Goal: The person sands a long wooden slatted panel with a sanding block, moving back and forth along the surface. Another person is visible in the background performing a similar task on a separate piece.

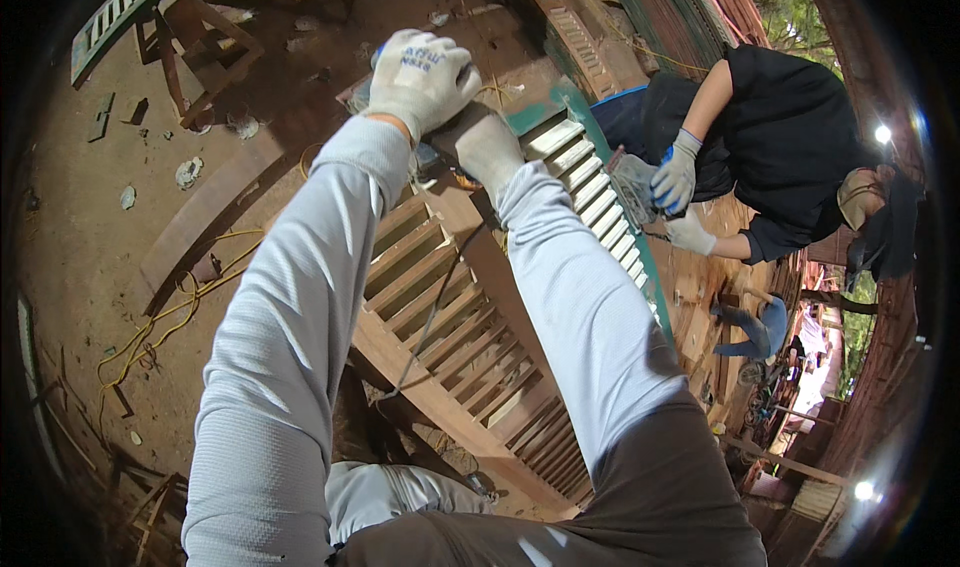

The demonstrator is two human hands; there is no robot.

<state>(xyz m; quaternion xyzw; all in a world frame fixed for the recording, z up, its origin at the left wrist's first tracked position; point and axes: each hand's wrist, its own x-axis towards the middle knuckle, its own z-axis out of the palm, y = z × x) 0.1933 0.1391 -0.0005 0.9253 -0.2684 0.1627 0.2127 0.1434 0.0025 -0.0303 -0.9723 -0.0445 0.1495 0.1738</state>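
Observation:
My left hand [422,82], in a white work glove, is closed over the far end of a power sander [430,159]. Close beside it on the right, my gloved right hand [485,149] wraps the sander's near part. Both hands hide most of the tool, so its kind shows only in part. Under the hands lies the top of a bare-wood louvered shutter [480,352], whose slats run back toward my body. A dark cord [437,312] crosses the slats. Against its right side rests a green-framed shutter with pale slats [585,182].
At right, a co-worker [790,147] in dark clothes holds a sander with a clear dust box [632,187] over the green shutter. A curved board [215,212], yellow cord [165,332] and wood scraps lie on the dirt floor at left. Another person [755,327] is farther off.

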